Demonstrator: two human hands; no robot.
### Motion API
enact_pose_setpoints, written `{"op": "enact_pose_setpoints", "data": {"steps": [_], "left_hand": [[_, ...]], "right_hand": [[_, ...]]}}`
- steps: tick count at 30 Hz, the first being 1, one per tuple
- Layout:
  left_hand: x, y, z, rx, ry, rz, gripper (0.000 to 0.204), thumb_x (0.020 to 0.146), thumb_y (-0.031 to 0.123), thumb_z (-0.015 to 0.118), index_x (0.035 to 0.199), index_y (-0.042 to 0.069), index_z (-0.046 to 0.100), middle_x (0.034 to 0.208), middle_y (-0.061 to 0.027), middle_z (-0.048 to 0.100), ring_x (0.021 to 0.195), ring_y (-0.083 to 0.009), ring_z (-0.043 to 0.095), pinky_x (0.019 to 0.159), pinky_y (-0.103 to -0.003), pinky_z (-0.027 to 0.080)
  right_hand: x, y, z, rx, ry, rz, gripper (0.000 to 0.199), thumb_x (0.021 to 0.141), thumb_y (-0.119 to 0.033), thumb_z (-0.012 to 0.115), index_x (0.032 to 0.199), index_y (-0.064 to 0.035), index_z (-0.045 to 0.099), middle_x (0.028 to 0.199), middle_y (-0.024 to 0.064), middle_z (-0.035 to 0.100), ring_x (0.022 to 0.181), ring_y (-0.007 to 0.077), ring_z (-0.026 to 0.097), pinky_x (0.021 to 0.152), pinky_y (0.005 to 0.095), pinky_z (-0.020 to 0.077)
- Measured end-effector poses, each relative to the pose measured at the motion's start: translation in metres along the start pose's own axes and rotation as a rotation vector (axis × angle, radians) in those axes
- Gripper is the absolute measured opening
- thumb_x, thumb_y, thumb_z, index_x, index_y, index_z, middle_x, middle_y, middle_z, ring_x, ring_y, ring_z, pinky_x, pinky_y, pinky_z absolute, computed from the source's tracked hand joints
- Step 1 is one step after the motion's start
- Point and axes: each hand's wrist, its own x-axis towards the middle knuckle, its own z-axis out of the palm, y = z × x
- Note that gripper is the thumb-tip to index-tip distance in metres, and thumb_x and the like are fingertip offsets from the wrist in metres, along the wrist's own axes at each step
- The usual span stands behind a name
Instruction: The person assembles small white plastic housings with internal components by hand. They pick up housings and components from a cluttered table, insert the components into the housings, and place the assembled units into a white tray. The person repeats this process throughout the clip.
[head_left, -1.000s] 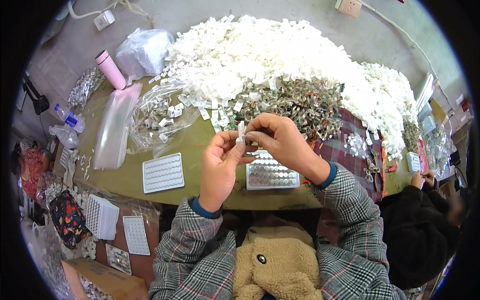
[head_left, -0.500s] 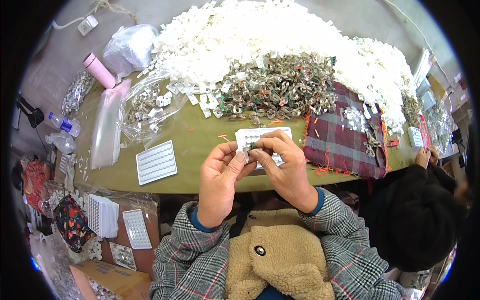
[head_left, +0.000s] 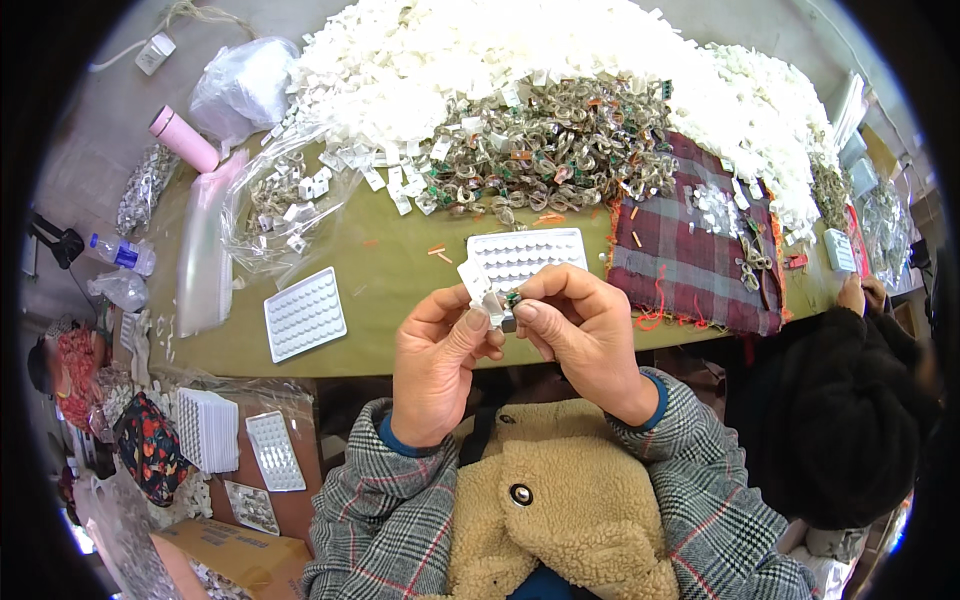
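Between thumb and fingers, my left hand [head_left: 437, 350] holds a small white plastic case [head_left: 474, 279], with a flat flap sticking up. Close against it, my right hand [head_left: 590, 330] pinches a small green-and-metal piece [head_left: 510, 298], partly hidden by the fingertips; it looks like a little circuit board. Both hands are closed and almost meet, above the table's near edge. Just behind them lies a white moulded tray [head_left: 540, 243] with rows of small hollows. Farther back is a heap of coiled grey-brown wires with small green and orange parts [head_left: 560, 150].
A large mound of white plastic pieces [head_left: 400, 80] covers the far side. A second white tray [head_left: 305, 315] lies left, near clear plastic bags [head_left: 205, 260] and a pink bottle [head_left: 185, 140]. Plaid cloth [head_left: 650, 255] lies right. Another person's hand [head_left: 851, 296] is at the far right.
The white case has turned in my left hand, so its flap now stands up in view. My right fingers have shifted on the green piece. The whole view has tilted slightly.
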Motion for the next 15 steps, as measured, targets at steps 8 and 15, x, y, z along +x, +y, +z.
{"op": "enact_pose_setpoints", "data": {"steps": [8,15], "left_hand": [[0.002,0.000,0.000,0.134,-0.018,0.154,0.028,0.091,0.004,0.070,0.117,-0.003,0.062,0.099,-0.0097,0.070,0.082,-0.0146,0.067,0.073,-0.027,0.057],[0.010,0.009,-0.003,0.393,-0.078,0.255,0.028,0.082,-0.005,0.076,0.108,-0.006,0.066,0.100,-0.0122,0.070,0.086,-0.0141,0.066,0.078,-0.026,0.056]], "right_hand": [[0.011,0.009,-0.004,0.374,-0.144,0.285,0.024,0.099,-0.021,0.063,0.087,-0.0006,0.059,0.073,0.0005,0.056,0.056,0.0052,0.043,0.049,0.0214,0.0333],[0.015,0.016,-0.014,0.493,-0.254,0.482,0.027,0.099,-0.023,0.063,0.084,-0.0011,0.058,0.071,0.0012,0.051,0.053,0.0068,0.038,0.049,0.0229,0.0308]]}}
